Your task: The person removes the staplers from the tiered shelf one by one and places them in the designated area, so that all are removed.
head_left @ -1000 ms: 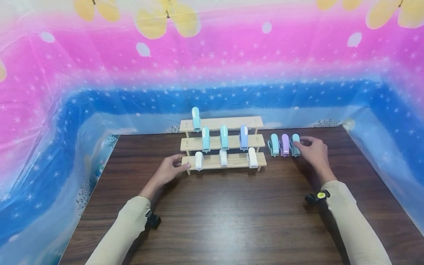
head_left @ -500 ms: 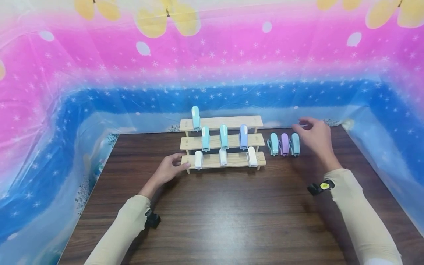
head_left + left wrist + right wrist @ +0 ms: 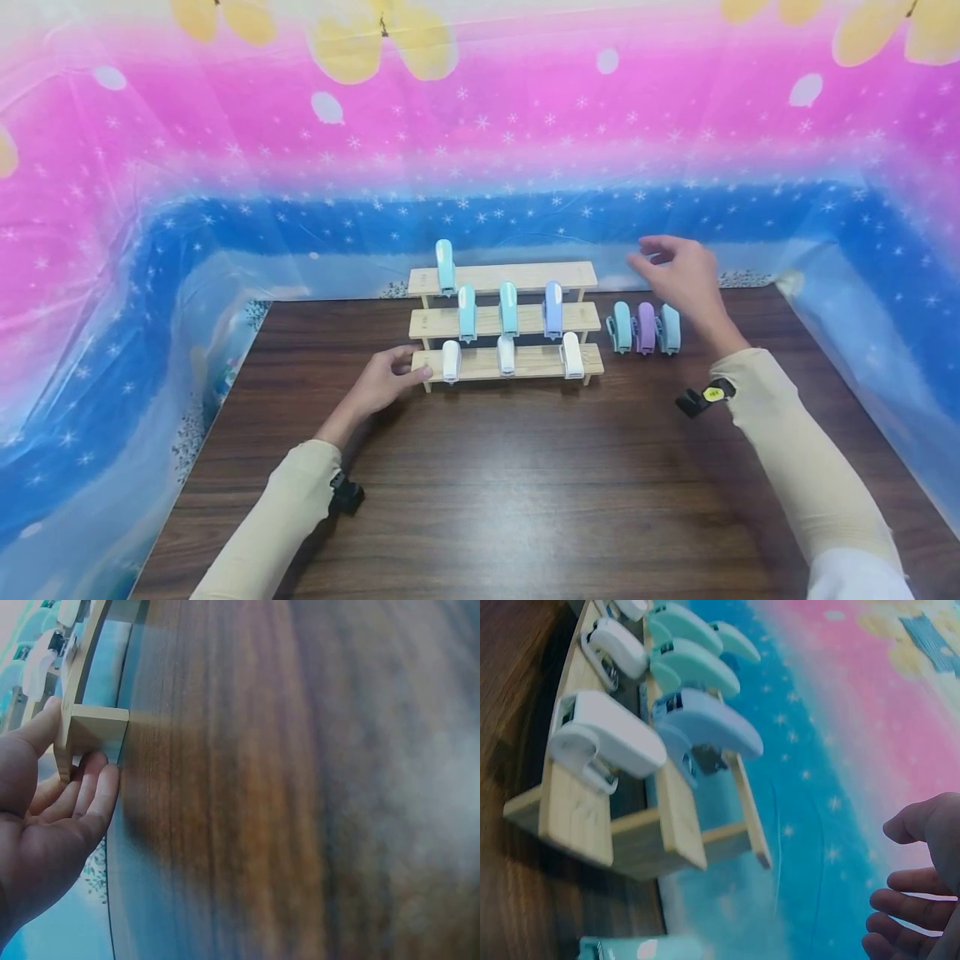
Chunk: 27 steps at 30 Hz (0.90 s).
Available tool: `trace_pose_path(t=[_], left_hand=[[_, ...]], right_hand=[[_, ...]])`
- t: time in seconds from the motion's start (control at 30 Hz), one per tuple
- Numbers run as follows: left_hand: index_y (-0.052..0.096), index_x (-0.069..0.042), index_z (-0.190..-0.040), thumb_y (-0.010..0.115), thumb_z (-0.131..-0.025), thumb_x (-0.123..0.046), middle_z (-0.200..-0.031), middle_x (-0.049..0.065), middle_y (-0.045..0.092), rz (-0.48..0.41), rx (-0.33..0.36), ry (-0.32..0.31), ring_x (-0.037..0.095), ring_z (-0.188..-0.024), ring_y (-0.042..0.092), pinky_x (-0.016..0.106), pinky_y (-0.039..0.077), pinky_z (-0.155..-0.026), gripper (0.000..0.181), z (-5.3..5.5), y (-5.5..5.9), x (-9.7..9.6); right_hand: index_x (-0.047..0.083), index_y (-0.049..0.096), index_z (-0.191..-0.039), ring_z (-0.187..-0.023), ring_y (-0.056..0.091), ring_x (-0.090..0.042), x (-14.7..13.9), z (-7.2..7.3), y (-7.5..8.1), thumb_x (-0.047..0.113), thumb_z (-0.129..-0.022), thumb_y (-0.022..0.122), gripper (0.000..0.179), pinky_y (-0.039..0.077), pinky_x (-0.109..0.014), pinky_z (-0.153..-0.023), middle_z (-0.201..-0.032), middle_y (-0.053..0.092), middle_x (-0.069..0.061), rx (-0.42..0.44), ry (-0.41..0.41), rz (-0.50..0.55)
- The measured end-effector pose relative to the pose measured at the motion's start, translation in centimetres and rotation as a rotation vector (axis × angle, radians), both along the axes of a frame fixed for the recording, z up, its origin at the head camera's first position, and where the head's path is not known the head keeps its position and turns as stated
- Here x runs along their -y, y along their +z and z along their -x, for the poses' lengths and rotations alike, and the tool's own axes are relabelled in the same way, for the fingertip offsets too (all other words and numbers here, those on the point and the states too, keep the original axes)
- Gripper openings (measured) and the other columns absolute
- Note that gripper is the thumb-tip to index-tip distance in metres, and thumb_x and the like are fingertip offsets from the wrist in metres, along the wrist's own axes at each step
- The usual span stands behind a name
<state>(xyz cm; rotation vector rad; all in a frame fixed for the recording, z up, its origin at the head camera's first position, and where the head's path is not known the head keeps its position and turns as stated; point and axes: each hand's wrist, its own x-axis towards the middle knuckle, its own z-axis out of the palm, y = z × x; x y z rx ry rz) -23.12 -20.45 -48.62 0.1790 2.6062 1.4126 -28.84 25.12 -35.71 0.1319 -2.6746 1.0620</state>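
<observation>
A three-tier wooden rack [image 3: 525,275] stands at the back of the dark wooden table [image 3: 525,483]. Its top tier bears one light-blue stapler [image 3: 445,267]. On the middle tier are two teal staplers and a periwinkle stapler [image 3: 552,309]. The bottom tier carries three white staplers [image 3: 506,356]. My left hand [image 3: 397,377] holds the rack's bottom left end, thumb [image 3: 41,727] on one side of the leg [image 3: 94,731], fingers [image 3: 97,791] on the other. My right hand [image 3: 667,265] hovers empty, fingers loosely spread, above a teal stapler [image 3: 620,327], a purple stapler [image 3: 645,327] and another teal stapler [image 3: 670,328] on the table.
A pink and blue starry plastic sheet [image 3: 225,183] walls in the table at the back and both sides. The right wrist view shows the rack's right end [image 3: 667,840] and my empty fingers [image 3: 907,900] beyond it.
My right hand let go of the rightmost teal stapler and rose up and to the left, empty. The left hand and all staplers stayed put.
</observation>
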Motion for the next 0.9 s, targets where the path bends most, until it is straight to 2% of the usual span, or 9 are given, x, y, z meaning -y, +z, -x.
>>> trace_pose_path(t=[0.13, 0.33, 0.57, 0.9], left_hand=[[0.048, 0.003, -0.148, 0.071, -0.098, -0.035, -0.142, 0.026, 0.056, -0.003, -0.001, 0.0, 0.041, -0.128, 0.058, 0.052, 0.051, -0.103, 0.067, 0.0, 0.1, 0.0], [0.047, 0.003, -0.149, 0.071, -0.098, -0.035, -0.144, 0.026, 0.055, -0.005, 0.003, -0.002, 0.04, -0.129, 0.058, 0.052, 0.051, -0.104, 0.067, -0.1, 0.0, 0.0], [0.048, 0.0, -0.15, 0.071, -0.098, -0.037, -0.145, 0.024, 0.054, -0.01, 0.002, -0.005, 0.04, -0.13, 0.057, 0.053, 0.05, -0.104, 0.068, -0.3, 0.1, 0.1], [0.047, 0.0, -0.15, 0.071, -0.098, -0.037, -0.141, 0.024, 0.058, -0.013, 0.009, -0.005, 0.039, -0.13, 0.057, 0.052, 0.051, -0.104, 0.068, -0.2, 0.0, 0.1]], right_hand=[[0.01, 0.064, -0.139, -0.112, 0.065, -0.03, 1.7, 0.3, 0.7, 0.055, -0.095, 0.066, 0.063, 0.056, -0.044, -0.085, -0.127, 0.07, -0.013, 0.0, 0.032, 0.001], [0.013, 0.065, -0.138, -0.113, 0.066, -0.028, 4.4, 0.6, 1.2, 0.05, -0.096, 0.067, 0.057, 0.055, -0.047, -0.086, -0.128, 0.07, -0.01, -0.011, 0.076, 0.012], [0.015, 0.067, -0.136, -0.113, 0.066, -0.025, 7.1, 0.9, 1.1, 0.05, -0.095, 0.069, 0.054, 0.056, -0.048, -0.088, -0.124, 0.072, -0.008, -0.042, 0.136, 0.08], [0.016, 0.069, -0.132, -0.106, 0.068, -0.019, 11.0, 0.6, 0.5, 0.051, -0.093, 0.071, 0.053, 0.058, -0.042, -0.086, -0.119, 0.073, -0.004, -0.08, 0.236, 0.172]])
